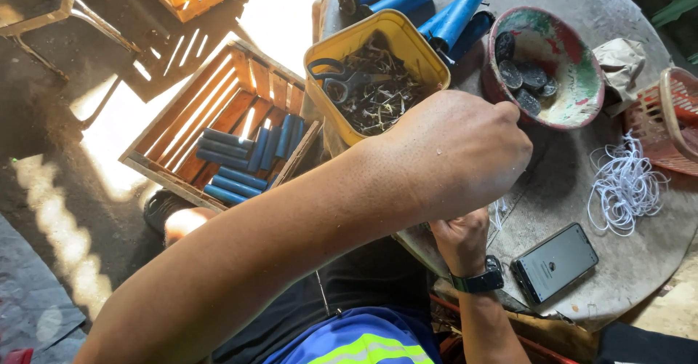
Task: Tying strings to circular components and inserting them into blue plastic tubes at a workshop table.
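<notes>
The person's left hand [454,153] is reaching across the round grey tabletop [574,189], curled into a loose fist with the knuckles up; its fingers [512,128] are folding down just beside the rim of the paint-stained bowl [582,80], and I cannot tell whether they are pinching anything, since the back of the hand is hiding them. The right hand [459,239], wearing a dark wristwatch [480,280], is sitting lower and mostly under the left forearm; its fingers are closed inward, seemingly around thin white strands [500,215], though the grip itself is hidden.

Inside the bowl dark round discs [527,77] are lying in a small heap. Just behind the left wrist a yellow square tin [407,40] is standing, holding dry plant scraps and a pair of grey-handled scissors [342,80]. Blue tubes [436,4] are lying at the far edge of the tabletop, between tin and bowl. To the right of the hands a loose tangle of white string [625,186] is resting near a red plastic basket [669,124], and a smartphone [554,262] is lying face up close to the right wrist. A crumpled beige cloth [618,58] is lying beyond the bowl.

Down on the floor to the left a wooden crate [218,109] is holding more blue tubes [240,160] in rows.
</notes>
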